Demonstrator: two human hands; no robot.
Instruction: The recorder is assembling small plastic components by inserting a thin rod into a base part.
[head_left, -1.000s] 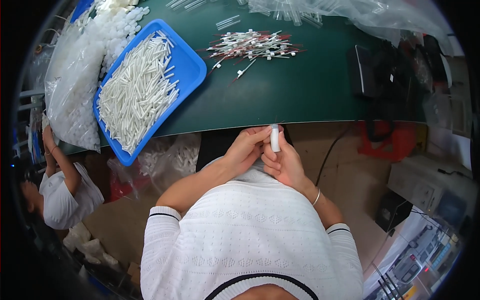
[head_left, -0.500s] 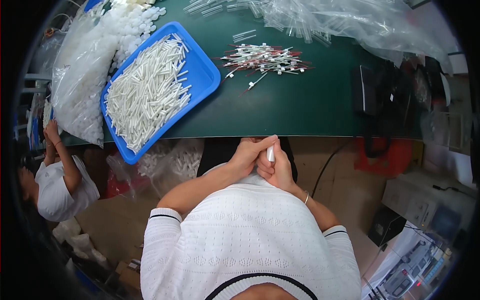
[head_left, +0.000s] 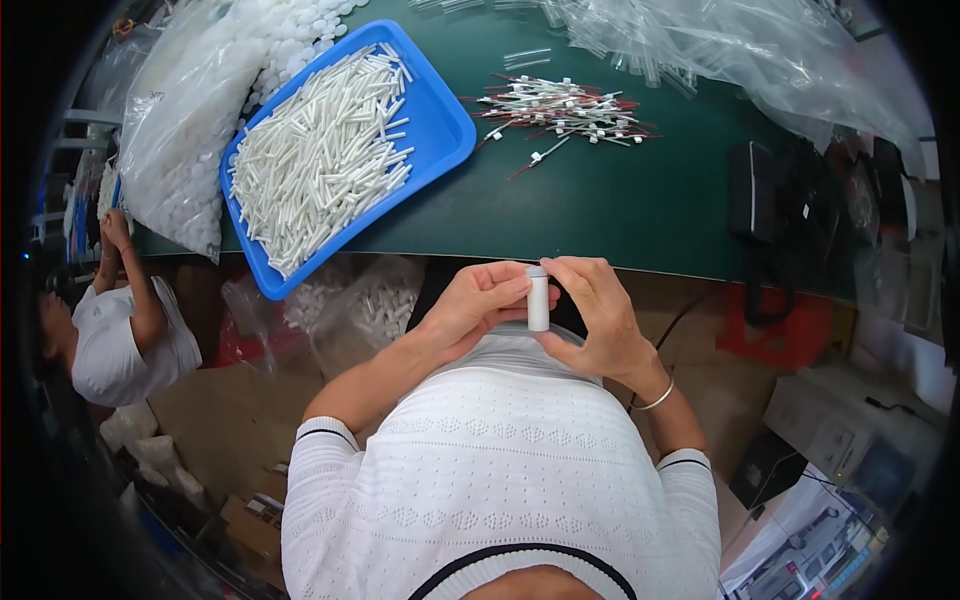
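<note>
A small white cylindrical tube (head_left: 538, 306) with a greyish cap-like top end stands upright between my two hands, just off the table's front edge. My left hand (head_left: 474, 308) pinches it near the top from the left; part of its curled fingers is hidden behind the tube. With my right hand (head_left: 608, 322), I span it from the right, fingertips at the top end and thumb near the bottom. Beyond my hands, a blue tray (head_left: 440, 125) holds many short white sticks (head_left: 320, 160). Farther right lies a pile of thin sticks with white clips and red ends (head_left: 570, 110).
A clear bag of white round pieces (head_left: 185, 160) lies left of the tray. Clear tubes and plastic bags (head_left: 720, 50) cover the far right. A black box (head_left: 752, 190) stands at the right of the green table (head_left: 620, 215). Another person (head_left: 135, 330) works at far left.
My hands have opened out from around the tube and moved slightly up. The tube now stands upright in full view, held at its ends. The head view has shifted a little.
</note>
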